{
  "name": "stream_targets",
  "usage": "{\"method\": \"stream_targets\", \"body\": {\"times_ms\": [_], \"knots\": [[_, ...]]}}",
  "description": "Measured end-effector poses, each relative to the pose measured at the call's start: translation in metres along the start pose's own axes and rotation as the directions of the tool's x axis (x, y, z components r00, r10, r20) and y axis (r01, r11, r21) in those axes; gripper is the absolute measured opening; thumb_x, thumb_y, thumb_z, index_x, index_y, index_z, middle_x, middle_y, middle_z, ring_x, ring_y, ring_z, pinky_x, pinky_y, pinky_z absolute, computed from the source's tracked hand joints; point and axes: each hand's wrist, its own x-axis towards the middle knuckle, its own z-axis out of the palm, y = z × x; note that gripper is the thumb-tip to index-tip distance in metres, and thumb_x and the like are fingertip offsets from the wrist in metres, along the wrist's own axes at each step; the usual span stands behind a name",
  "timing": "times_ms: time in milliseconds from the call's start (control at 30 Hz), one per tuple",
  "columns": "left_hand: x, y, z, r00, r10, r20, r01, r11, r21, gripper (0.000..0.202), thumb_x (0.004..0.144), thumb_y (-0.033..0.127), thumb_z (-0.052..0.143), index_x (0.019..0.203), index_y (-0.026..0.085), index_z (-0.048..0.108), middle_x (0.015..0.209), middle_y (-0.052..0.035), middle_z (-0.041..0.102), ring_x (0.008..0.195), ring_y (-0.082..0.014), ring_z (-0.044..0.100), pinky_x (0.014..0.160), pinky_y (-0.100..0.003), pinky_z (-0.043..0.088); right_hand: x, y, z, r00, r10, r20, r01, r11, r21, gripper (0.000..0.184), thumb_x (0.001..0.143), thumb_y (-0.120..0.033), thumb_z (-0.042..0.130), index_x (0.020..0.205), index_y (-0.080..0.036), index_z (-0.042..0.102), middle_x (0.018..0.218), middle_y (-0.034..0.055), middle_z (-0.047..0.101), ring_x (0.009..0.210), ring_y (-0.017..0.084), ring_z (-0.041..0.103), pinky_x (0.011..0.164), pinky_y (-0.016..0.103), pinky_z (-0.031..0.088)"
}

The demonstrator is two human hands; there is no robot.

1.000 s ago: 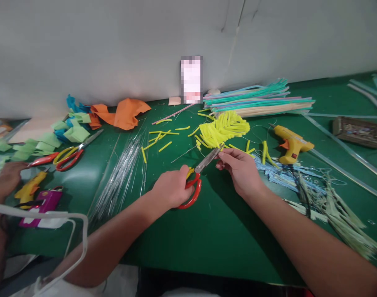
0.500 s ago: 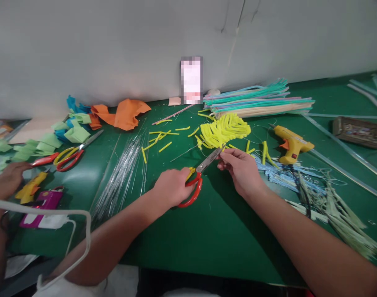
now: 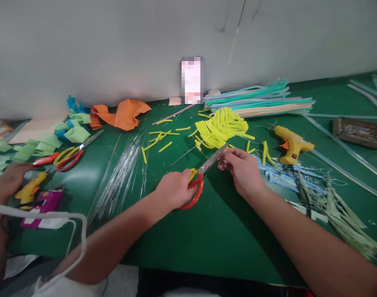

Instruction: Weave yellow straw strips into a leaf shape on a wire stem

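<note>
My left hand [image 3: 176,189] is wrapped round the red and yellow handles of a pair of scissors [image 3: 208,161]. The blades look nearly closed and point up to the right, reaching the fingertips of my right hand [image 3: 242,167]. Those fingertips are pinched together beside the blade tips; what is between them is too small to make out. Just beyond lies a leaf-like piece of fuzzy yellow pipe cleaners [image 3: 221,128], with a thin wire sticking out at its lower left. Short yellow pipe cleaner offcuts [image 3: 165,147] are scattered left of it.
A bundle of coloured pipe cleaners [image 3: 259,101] and a phone [image 3: 192,80] are at the back. Right are a yellow glue gun [image 3: 291,144] and a brown box [image 3: 358,132]. Clear wires [image 3: 123,177] lie left, near another person's hand [image 3: 12,179] and second scissors [image 3: 72,154].
The yellow piece has shifted slightly left and turned a little. The scissors and my left hand have moved slightly to the right. My right hand has hardly moved, its fingers still pinched.
</note>
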Motion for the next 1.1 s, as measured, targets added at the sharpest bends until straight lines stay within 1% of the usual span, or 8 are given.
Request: {"method": "stream_targets", "body": {"times_ms": [133, 267, 367, 500, 700, 833, 933, 1100], "knots": [[-0.004, -0.011, 0.001, 0.98, -0.044, -0.194, -0.002, 0.974, -0.226, 0.028, 0.083, 0.045, 0.055, 0.094, 0.021, 0.061, 0.072, -0.003, 0.068, 0.061, -0.0172, 0.062, 0.056, -0.026, 0.041, -0.001, -0.002, 0.001, 1.0, -0.007, -0.012, 0.007, 0.999, -0.032, 0.012, 0.066, -0.026, 0.073, 0.066, -0.017, 0.065, 0.065, 0.0019, 0.068, 0.049, 0.01, 0.056, 0.051, 0.025, 0.043], [0.005, -0.039, -0.01, 0.845, -0.226, -0.484, 0.052, 0.937, -0.345, 0.031, 0.083, 0.051, 0.057, 0.088, 0.02, 0.06, 0.07, -0.002, 0.065, 0.06, -0.0151, 0.058, 0.055, -0.025, 0.038, -0.001, 0.0, 0.001, 0.999, -0.041, -0.026, 0.04, 0.998, -0.041, 0.012, 0.065, -0.023, 0.07, 0.06, -0.017, 0.062, 0.056, -0.0007, 0.062, 0.047, 0.01, 0.054, 0.049, 0.024, 0.042], [0.019, -0.064, -0.019, 0.791, -0.348, -0.504, 0.269, 0.937, -0.225, 0.037, 0.084, 0.057, 0.054, 0.09, 0.021, 0.062, 0.07, -0.0043, 0.065, 0.063, -0.0198, 0.06, 0.055, -0.028, 0.036, 0.0, 0.002, 0.001, 0.997, -0.049, -0.067, 0.046, 0.998, -0.045, 0.005, 0.063, -0.019, 0.066, 0.062, -0.018, 0.061, 0.051, -0.0036, 0.057, 0.043, 0.01, 0.052, 0.047, 0.024, 0.042], [0.034, -0.083, -0.02, 0.817, -0.383, -0.43, 0.405, 0.913, -0.045, 0.043, 0.085, 0.06, 0.049, 0.094, 0.021, 0.065, 0.079, -0.01, 0.068, 0.072, -0.0278, 0.064, 0.059, -0.033, 0.04, 0.0, 0.003, 0.001, 0.997, -0.035, -0.062, 0.032, 0.999, -0.038, 0.005, 0.062, -0.017, 0.061, 0.065, -0.019, 0.06, 0.053, -0.0044, 0.058, 0.043, 0.009, 0.05, 0.045, 0.023, 0.04], [0.038, -0.083, -0.016, 0.856, -0.299, -0.421, 0.325, 0.946, -0.013, 0.039, 0.081, 0.053, 0.059, 0.1, 0.02, 0.069, 0.102, -0.0134, 0.069, 0.09, -0.032, 0.066, 0.068, -0.038, 0.048, -0.004, 0.002, 0.002, 0.999, -0.043, -0.007, 0.042, 0.994, -0.096, 0.002, 0.062, -0.017, 0.058, 0.062, -0.019, 0.059, 0.052, -0.0042, 0.057, 0.042, 0.007, 0.047, 0.045, 0.023, 0.037], [0.026, -0.075, -0.013, 0.807, -0.184, -0.562, 0.061, 0.971, -0.23, 0.03, 0.085, 0.036, 0.057, 0.106, 0.018, 0.068, 0.106, -0.0112, 0.07, 0.093, -0.0244, 0.066, 0.079, -0.035, 0.051, -0.004, 0.003, 0.001, 0.999, -0.032, 0.028, 0.035, 0.993, -0.112, 0.001, 0.063, -0.018, 0.059, 0.062, -0.019, 0.059, 0.053, -0.004, 0.057, 0.043, 0.007, 0.047, 0.045, 0.023, 0.036], [0.019, -0.06, -0.004, 0.848, -0.22, -0.482, -0.164, 0.755, -0.634, 0.032, 0.087, 0.038, 0.056, 0.109, 0.016, 0.065, 0.097, -0.0091, 0.073, 0.082, -0.0172, 0.068, 0.072, -0.028, 0.053, -0.003, 0.005, 0.0, 0.998, -0.016, 0.062, 0.022, 0.994, -0.109, 0.003, 0.064, -0.019, 0.06, 0.064, -0.019, 0.058, 0.052, -0.004, 0.057, 0.044, 0.008, 0.047, 0.045, 0.023, 0.036], [0.023, -0.04, 0.012, 0.936, -0.275, -0.22, -0.128, 0.316, -0.94, 0.045, 0.078, 0.038, 0.069, 0.115, 0.015, 0.059, 0.076, -0.0031, 0.072, 0.052, -0.0112, 0.061, 0.048, -0.023, 0.046, -0.001, 0.006, -0.001, 0.997, 0.025, 0.07, -0.017, 0.994, -0.112, 0.004, 0.065, -0.02, 0.061, 0.065, -0.02, 0.058, 0.054, -0.004, 0.058, 0.046, 0.008, 0.048, 0.046, 0.023, 0.036]]}}
